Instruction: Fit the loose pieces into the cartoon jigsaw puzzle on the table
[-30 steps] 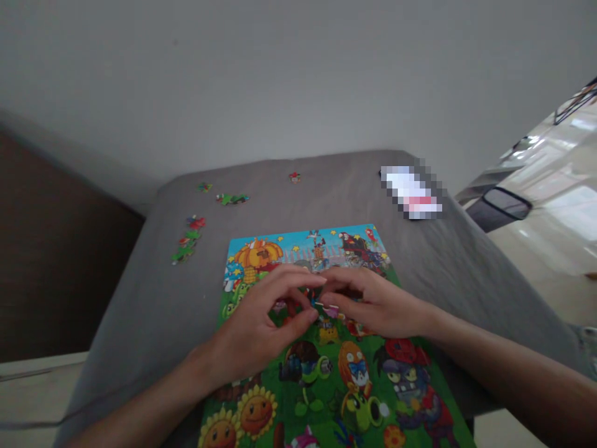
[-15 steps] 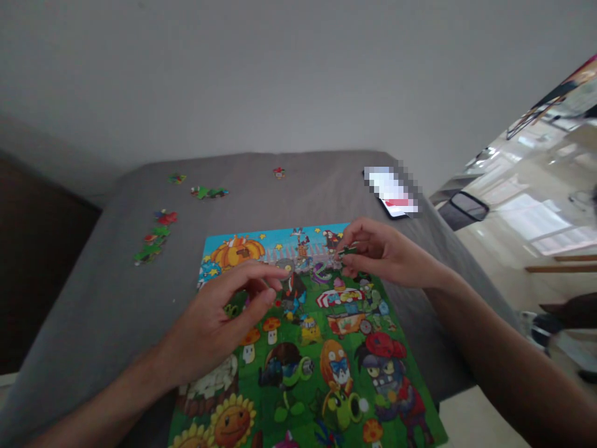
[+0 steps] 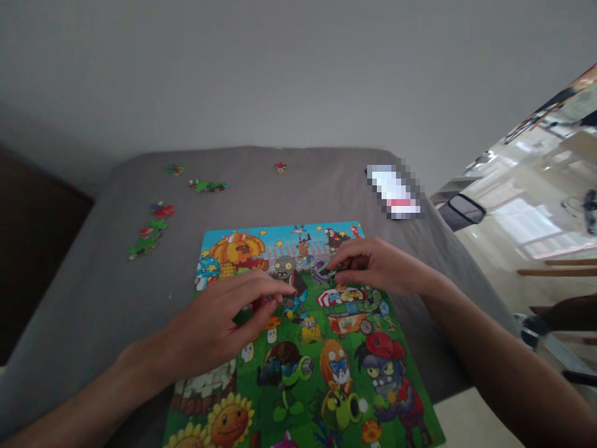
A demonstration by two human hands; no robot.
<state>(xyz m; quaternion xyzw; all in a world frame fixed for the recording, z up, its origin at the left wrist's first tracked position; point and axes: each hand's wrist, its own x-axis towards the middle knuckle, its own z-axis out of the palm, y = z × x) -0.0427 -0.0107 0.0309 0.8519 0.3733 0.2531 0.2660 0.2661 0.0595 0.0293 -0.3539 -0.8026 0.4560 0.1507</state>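
A colourful cartoon jigsaw puzzle (image 3: 336, 364), with plants, zombies and sunflowers, lies on the grey cloth in front of me. Over its left part hovers my left hand (image 3: 228, 314), open, thumb and index finger apart with nothing between them. My right hand (image 3: 373, 267) is low over the upper right of the puzzle, beside a purple plant picture. Its thumb and fingers are pinched together on a small puzzle piece, which the fingers mostly hide.
Loose puzzle pieces lie at the left of the table: green ones (image 3: 145, 242), a red and blue one (image 3: 163, 210), and more (image 3: 208, 186) toward the back. A single red piece (image 3: 280, 168) sits near the wall. A phone (image 3: 394, 193) lies at the back right.
My right hand has moved down and slightly left, bringing the dark green puzzle piece to the puzzle's surface. My left hand has shifted slightly, still over the puzzle. The view has moved a little.
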